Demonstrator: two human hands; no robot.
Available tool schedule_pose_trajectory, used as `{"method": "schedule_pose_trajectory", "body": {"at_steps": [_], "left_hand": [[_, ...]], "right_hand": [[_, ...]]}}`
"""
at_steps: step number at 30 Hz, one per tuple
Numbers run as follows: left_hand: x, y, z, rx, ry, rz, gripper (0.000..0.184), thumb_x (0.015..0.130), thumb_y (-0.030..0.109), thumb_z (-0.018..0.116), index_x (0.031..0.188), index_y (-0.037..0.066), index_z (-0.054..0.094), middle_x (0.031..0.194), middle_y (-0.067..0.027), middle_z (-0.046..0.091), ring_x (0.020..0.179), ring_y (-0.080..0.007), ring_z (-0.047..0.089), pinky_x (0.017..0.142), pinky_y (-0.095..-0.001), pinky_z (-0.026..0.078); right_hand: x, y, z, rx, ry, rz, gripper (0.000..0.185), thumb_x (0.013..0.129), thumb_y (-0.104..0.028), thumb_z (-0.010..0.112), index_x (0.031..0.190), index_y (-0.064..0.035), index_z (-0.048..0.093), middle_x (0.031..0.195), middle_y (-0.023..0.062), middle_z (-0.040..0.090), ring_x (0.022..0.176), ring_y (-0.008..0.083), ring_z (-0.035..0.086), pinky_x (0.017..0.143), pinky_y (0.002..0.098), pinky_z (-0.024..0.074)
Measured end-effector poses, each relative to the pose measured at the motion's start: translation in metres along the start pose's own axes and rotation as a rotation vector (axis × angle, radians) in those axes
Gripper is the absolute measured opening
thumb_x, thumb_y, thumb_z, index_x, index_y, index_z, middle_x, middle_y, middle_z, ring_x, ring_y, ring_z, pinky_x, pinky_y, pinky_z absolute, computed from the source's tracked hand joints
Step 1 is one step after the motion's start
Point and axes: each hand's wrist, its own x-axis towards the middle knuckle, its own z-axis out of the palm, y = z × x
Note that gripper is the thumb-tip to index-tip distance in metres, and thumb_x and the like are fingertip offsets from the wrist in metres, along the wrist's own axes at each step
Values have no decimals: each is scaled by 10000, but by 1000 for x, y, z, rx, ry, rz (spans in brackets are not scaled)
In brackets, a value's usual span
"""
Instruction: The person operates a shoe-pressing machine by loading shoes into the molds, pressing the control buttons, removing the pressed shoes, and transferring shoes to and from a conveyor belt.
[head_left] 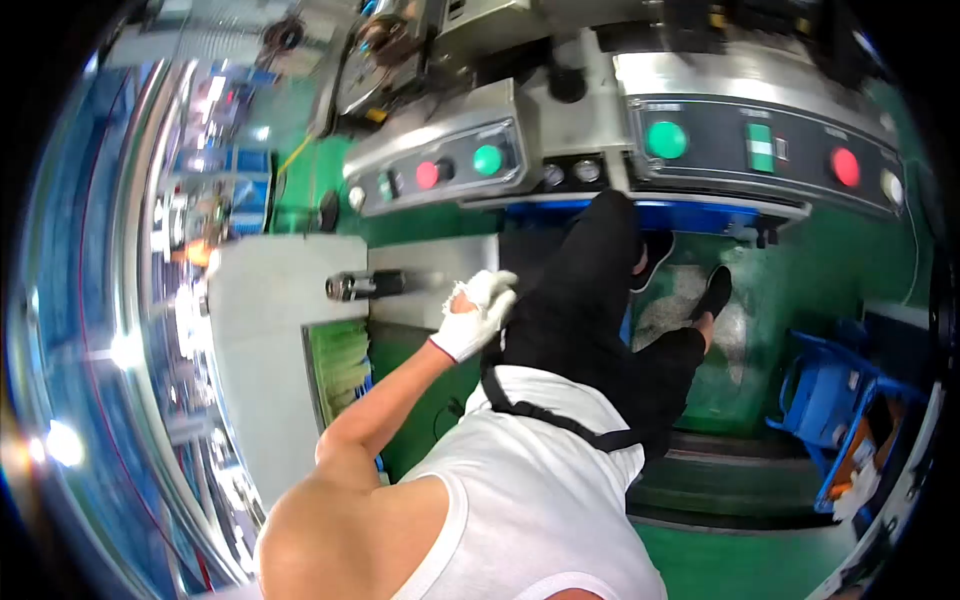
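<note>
My left hand (478, 315) wears a white knit glove with a patch of bare skin showing. It hangs beside my black trousers (570, 290), its fingers loosely bent and apart, with nothing visible in them. Left of the hand, a black and silver cylindrical part (365, 286) lies on its side across the edge of a light worktop (265, 290) and a metal plate (430, 265). A gap separates the part from my glove. My right hand is out of view.
Two control panels stand ahead: a smaller panel (440, 170) and a larger panel (760, 150), with green and red buttons. A blue tray edge (680, 215) juts out below. A blue cart (820, 400) stands at the right. Below the worktop sits a green stack (340, 365).
</note>
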Motion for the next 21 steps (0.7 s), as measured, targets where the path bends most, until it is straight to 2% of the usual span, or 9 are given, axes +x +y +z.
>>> {"method": "schedule_pose_trajectory", "body": {"at_steps": [2,4,6,10,14,17,19,20,21], "left_hand": [[-32,-74,-1,31,161,-77,272,999,163,635,1202,-13,680,1045,-189,735,971,-298,717,859,-417,563],[-72,-139,4,14,158,-389,278,974,207,656,1163,8,700,1041,-210,738,971,-366,718,869,-438,561],[-113,-170,13,-6,90,-732,307,971,239,660,1172,9,696,1010,-204,748,953,-353,726,869,-434,564],[-192,-242,52,-74,15,-899,361,937,240,698,1233,34,687,1130,-181,748,1052,-320,717,948,-432,553],[-242,-322,54,67,154,-757,293,862,194,718,1115,50,750,1103,-184,745,1092,-376,686,967,-463,540],[-272,-390,11,268,321,-786,233,841,194,693,1034,106,788,1099,-156,750,1078,-383,680,970,-474,534],[-293,-427,-20,478,427,-989,291,872,263,681,1109,122,773,1090,-165,754,1070,-375,689,969,-478,531],[-314,-474,-29,680,205,-1162,364,897,373,682,1159,131,757,1112,-182,747,1015,-402,695,953,-513,535],[-326,-491,-50,616,241,-1150,433,900,443,680,1182,123,749,1164,-194,737,1036,-411,698,963,-519,534]], "right_hand": [[-40,-36,17,114,-94,-23,473,962,-300,699,1323,-5,623,1259,139,663,1160,241,647,977,382,532],[-99,-75,38,267,-286,13,428,976,-259,690,1317,-9,621,1249,130,659,1153,234,647,966,379,539],[-173,-119,59,416,-570,123,384,991,-218,681,1310,-14,618,1238,122,656,1146,227,647,954,376,547],[-343,-252,71,598,-1152,321,376,999,-151,685,1331,-8,582,1196,118,633,1120,239,639,936,389,564],[-393,-301,95,429,-1423,21,661,1010,-209,715,1565,-23,407,1557,141,473,1244,259,597,962,407,570],[-380,-329,100,219,-1526,-222,685,1034,-236,698,1598,-38,364,1570,132,481,1283,260,585,1002,371,548],[-363,-349,94,-171,-1471,-468,691,1004,-339,719,1578,-89,428,1519,156,524,1189,240,621,931,355,570],[-354,-358,93,-360,-1426,-579,696,989,-390,730,1568,-114,460,1493,168,546,1142,230,639,895,347,580],[-334,-337,109,-328,-1412,-525,700,962,-455,735,1544,-143,502,1412,166,602,1093,240,656,836,349,596]]}}
